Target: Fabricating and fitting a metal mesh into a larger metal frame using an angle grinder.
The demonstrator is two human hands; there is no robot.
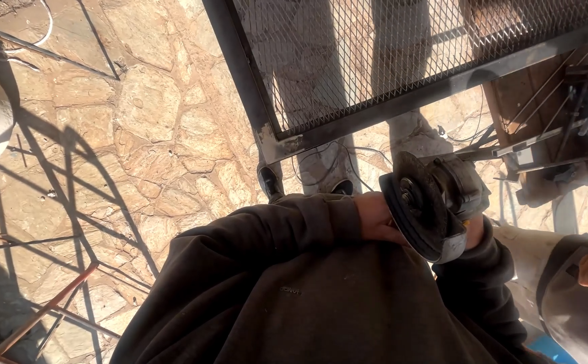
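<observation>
Both hands grip the angle grinder (435, 202): left hand (378, 219) beside the disc (407, 209), right hand (474, 230) mostly hidden behind the body. Disc sits close to the left hand's fingers and the sweater; risk of a cut or snag if it spins. Another person's legs (321, 101) stand just beyond the mesh frame (267, 128) ahead of the hands, in the spark path.

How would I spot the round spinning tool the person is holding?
Find the big metal mesh frame over the stone floor. Just below its corner, against the dark sweatshirt, sits the angle grinder between both hands. It alone has a flat, dark round disc.

Outdoor metalworking yard: stone paving (152, 135), welded steel mesh frame (375, 61), angle grinder (432, 202), loose steel bars (557, 121).
</observation>
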